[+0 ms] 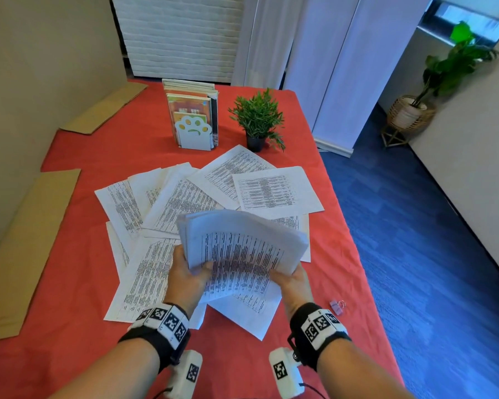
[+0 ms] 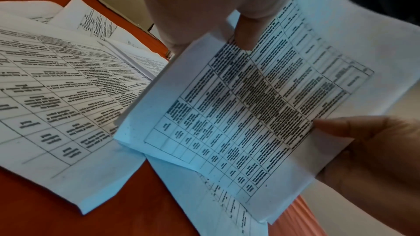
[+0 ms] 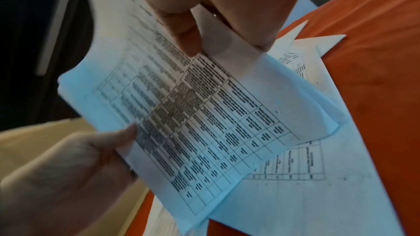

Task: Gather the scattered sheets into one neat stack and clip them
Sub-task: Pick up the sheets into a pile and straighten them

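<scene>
Several sheets (image 1: 242, 249) gripped w/ both hands, left hand (image 1: 185, 272) & right hand (image 1: 291, 280); approx. eight loose sheets (image 1: 182, 197) remain on worktop (image 1: 78, 283), clip (image 1: 337, 306) unused.

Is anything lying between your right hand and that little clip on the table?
Nothing visible does. The clip sits on bare red cloth just beside the right hand, which grips the paper stack with the left hand.

Matt red cloth (image 1: 242, 367) is covering the bench, slightly wrinkled; the printed sheets (image 1: 268, 194) are looking like thin matt paper; flat cardboard (image 1: 26, 240) is showing dull brown.
</scene>
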{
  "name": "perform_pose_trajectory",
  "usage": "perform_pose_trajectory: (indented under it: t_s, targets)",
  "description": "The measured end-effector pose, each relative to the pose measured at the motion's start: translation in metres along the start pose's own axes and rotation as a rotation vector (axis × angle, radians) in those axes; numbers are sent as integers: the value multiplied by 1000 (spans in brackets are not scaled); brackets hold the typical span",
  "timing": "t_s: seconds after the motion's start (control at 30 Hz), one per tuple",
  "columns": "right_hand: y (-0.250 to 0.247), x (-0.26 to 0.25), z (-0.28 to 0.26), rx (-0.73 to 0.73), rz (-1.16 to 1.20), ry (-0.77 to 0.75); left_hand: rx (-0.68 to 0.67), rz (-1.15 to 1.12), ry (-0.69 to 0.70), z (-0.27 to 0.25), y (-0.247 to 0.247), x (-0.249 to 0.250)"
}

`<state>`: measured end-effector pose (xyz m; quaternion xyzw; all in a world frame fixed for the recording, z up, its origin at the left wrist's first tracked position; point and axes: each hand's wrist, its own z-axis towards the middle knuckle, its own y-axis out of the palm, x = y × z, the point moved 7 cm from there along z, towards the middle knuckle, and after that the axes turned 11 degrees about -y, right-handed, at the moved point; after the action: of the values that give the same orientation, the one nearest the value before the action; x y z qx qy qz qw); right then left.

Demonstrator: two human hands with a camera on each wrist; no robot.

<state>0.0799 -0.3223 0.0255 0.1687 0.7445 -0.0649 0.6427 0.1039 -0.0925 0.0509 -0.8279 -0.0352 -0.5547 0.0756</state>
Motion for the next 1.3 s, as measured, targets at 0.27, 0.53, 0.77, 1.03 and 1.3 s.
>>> perform_pose_trajectory:
  t_s: [0.27, 0.53, 0.77, 1.03, 1.3]
  targets:
    - [-2, -9, 5, -2, 40, -58, -49, -51, -8, -1, 4, -1]
    - [-6, -47, -2, 68, -113, -330, 18, 104, 111, 0, 0, 10]
    - [82, -147, -48, -192, -1215, -1058, -83, 104, 64, 3, -2, 5]
    - [129, -118, -51, -524, -1523, -1008, -57, 35, 103, -1, -2, 4]
    - [44, -122, 2, 24, -1111, -664, -18, -79, 32, 3, -18, 9]
